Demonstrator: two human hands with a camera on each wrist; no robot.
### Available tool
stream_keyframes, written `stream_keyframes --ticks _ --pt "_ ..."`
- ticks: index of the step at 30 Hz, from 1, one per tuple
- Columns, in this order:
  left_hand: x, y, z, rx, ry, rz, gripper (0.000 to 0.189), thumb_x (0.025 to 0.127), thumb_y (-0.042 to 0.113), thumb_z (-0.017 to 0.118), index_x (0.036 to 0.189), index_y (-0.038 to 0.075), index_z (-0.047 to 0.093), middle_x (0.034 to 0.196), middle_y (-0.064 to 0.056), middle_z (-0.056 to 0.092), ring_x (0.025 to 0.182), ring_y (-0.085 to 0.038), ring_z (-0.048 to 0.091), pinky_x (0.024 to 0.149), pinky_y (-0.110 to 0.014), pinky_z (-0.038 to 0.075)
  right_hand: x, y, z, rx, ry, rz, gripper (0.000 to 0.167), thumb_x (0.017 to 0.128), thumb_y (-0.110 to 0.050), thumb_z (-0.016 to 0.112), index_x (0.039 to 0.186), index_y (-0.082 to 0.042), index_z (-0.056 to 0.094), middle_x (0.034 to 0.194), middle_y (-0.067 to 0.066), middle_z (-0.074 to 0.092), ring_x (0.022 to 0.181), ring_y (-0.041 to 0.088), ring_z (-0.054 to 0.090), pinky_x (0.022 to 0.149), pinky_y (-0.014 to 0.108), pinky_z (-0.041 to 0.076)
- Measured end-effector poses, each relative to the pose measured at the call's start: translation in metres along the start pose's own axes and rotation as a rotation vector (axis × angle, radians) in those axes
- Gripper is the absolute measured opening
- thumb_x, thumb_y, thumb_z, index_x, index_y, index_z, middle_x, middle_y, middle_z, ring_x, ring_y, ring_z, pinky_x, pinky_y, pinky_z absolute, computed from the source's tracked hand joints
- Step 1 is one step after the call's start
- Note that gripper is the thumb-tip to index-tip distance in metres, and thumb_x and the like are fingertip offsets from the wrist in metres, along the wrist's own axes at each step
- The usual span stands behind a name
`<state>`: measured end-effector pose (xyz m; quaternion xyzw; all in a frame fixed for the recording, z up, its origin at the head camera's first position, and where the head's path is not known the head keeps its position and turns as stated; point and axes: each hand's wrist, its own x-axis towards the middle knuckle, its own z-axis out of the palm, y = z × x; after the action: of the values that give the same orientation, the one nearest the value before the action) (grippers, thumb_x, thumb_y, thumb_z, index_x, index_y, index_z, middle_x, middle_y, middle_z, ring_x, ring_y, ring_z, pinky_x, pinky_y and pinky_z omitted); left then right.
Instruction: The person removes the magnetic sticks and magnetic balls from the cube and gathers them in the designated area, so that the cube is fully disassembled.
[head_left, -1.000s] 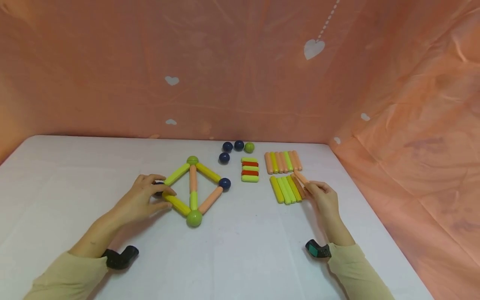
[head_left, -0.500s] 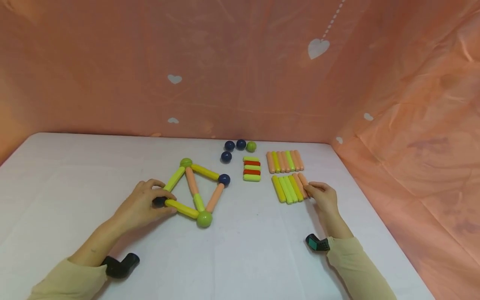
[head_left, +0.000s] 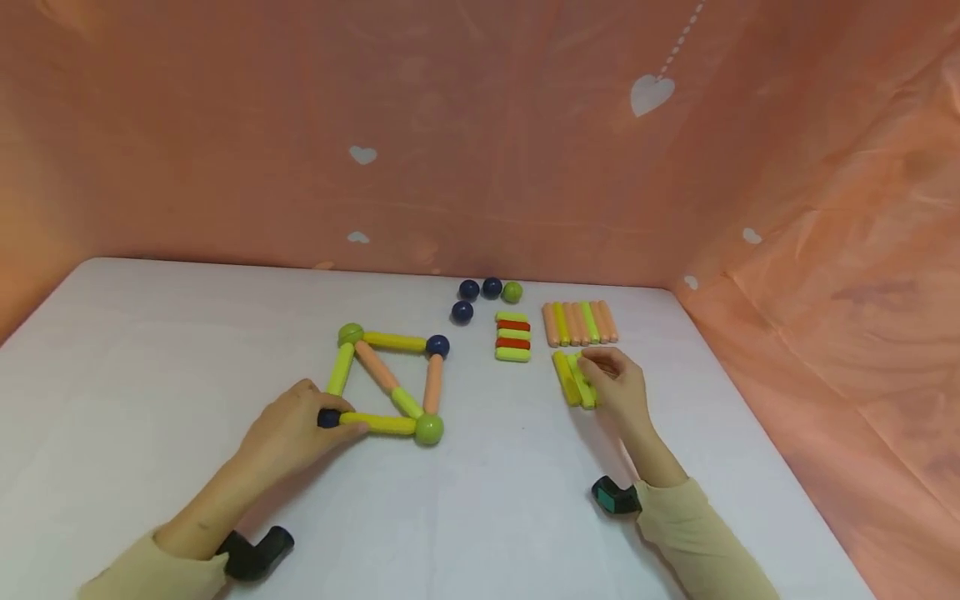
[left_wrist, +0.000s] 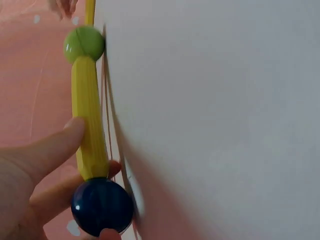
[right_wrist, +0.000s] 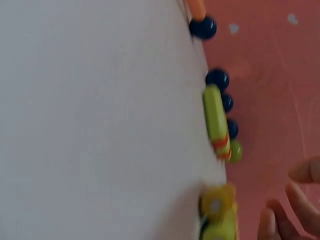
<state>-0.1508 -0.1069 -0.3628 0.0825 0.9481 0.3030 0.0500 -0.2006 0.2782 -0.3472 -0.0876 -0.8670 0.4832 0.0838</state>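
"One yellow rod (head_left: 382, 424), one navy ball (head_left: 328, 418): whereabouts?"

"Near side of rod-and-ball frame (head_left: 378, 370), white tabletop (head_left: 487, 517); left hand (head_left: 296, 433) pinches both."

"Right hand (head_left: 618, 387)?"

"Over lower rod row (head_left: 566, 379); fingers loosely bent, parted, nothing between; contact unclear."

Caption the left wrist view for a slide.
Left hand gripping a yellow stick that joins a blue ball to a green ball.
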Motion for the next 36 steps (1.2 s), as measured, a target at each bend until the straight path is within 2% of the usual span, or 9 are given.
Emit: stream_keyframes --ticks 5,10,15,19,23,25,27,33,36 --pt "0.0 0.005 0.001 -0.01 0.044 -0.032 0.038 0.081 0.039 0.074 0.101 0.007 0.075 0.087 -0.012 0.056 0.07 -0.021 0.046 0.055 -0.027 0.032 -0.008 -0.018 0.028 0.153 -0.207 -0.051 0.029 0.093 -0.015 0.063 0.114 0.004 0.062 0.101 0.0 0.065 0.091 0.006 0.06 0.078 0.019 0.051" --pt "0.002 0.006 0.004 -0.023 0.063 -0.021 0.036 0.083 0.037 0.073 0.103 0.007 0.075 0.091 -0.015 0.056 0.073 -0.022 0.049 0.056 -0.028 0.034 -0.017 -0.03 0.062 0.235 -0.396 -0.144 0.025 0.091 -0.008 0.063 0.11 0.008 0.061 0.1 0.01 0.067 0.091 0.022 0.065 0.078 0.034 0.057" --pt "0.0 0.004 0.005 -0.026 0.057 0.014 0.037 0.084 0.034 0.072 0.111 0.009 0.072 0.112 -0.023 0.056 0.092 -0.034 0.058 0.071 -0.044 0.048 -0.029 -0.042 0.086 0.131 -0.55 -0.196 0.028 0.089 -0.012 0.067 0.112 0.003 0.063 0.107 0.017 0.067 0.092 0.018 0.064 0.081 0.029 0.054" --pt "-0.002 0.002 -0.001 -0.02 0.079 0.048 0.042 0.083 0.034 0.073 0.117 0.009 0.069 0.125 -0.028 0.051 0.104 -0.042 0.056 0.077 -0.055 0.049 -0.037 -0.048 0.1 0.032 -0.669 -0.244 0.033 0.086 -0.017 0.071 0.116 -0.005 0.065 0.112 0.01 0.067 0.1 0.018 0.062 0.086 0.028 0.05" --pt "0.002 0.003 -0.006 -0.077 0.179 0.116 0.046 0.08 0.03 0.078 0.118 0.006 0.068 0.125 -0.027 0.051 0.11 -0.044 0.049 0.083 -0.056 0.046 -0.041 -0.049 0.111 -0.038 -0.688 -0.285 0.037 0.083 -0.018 0.075 0.118 -0.011 0.065 0.113 0.004 0.065 0.102 0.015 0.059 0.085 0.025 0.049" --pt "0.008 0.005 -0.005 -0.104 0.197 0.176 0.048 0.078 0.027 0.08 0.118 0.004 0.067 0.118 -0.024 0.056 0.11 -0.042 0.047 0.086 -0.055 0.044 -0.043 -0.05 0.113 -0.064 -0.673 -0.296 0.038 0.083 -0.018 0.076 0.118 -0.012 0.066 0.111 0.003 0.065 0.099 0.014 0.057 0.082 0.023 0.049" --pt "0.014 0.006 -0.002 -0.141 0.162 0.226 0.048 0.078 0.022 0.08 0.12 0.004 0.066 0.108 -0.019 0.061 0.104 -0.036 0.053 0.083 -0.05 0.046 -0.044 -0.052 0.115 -0.085 -0.667 -0.304 0.038 0.082 -0.019 0.076 0.118 -0.012 0.066 0.108 0.002 0.065 0.094 0.013 0.057 0.079 0.021 0.049" --pt "0.03 0.01 0.011 -0.182 -0.061 0.306 0.05 0.084 0.021 0.075 0.129 0.007 0.06 0.095 -0.003 0.066 0.085 -0.016 0.061 0.077 -0.037 0.052 -0.045 -0.052 0.117 -0.134 -0.669 -0.36 0.037 0.083 -0.02 0.076 0.116 -0.012 0.063 0.1 0.002 0.065 0.084 0.012 0.058 0.075 0.02 0.05" --pt "0.034 0.011 0.017 -0.163 -0.092 0.318 0.048 0.086 0.019 0.072 0.13 0.008 0.059 0.096 -0.002 0.066 0.086 -0.014 0.058 0.078 -0.036 0.05 -0.044 -0.05 0.117 -0.14 -0.67 -0.389 0.035 0.083 -0.018 0.076 0.115 -0.012 0.062 0.1 0.004 0.065 0.084 0.012 0.059 0.075 0.02 0.051"
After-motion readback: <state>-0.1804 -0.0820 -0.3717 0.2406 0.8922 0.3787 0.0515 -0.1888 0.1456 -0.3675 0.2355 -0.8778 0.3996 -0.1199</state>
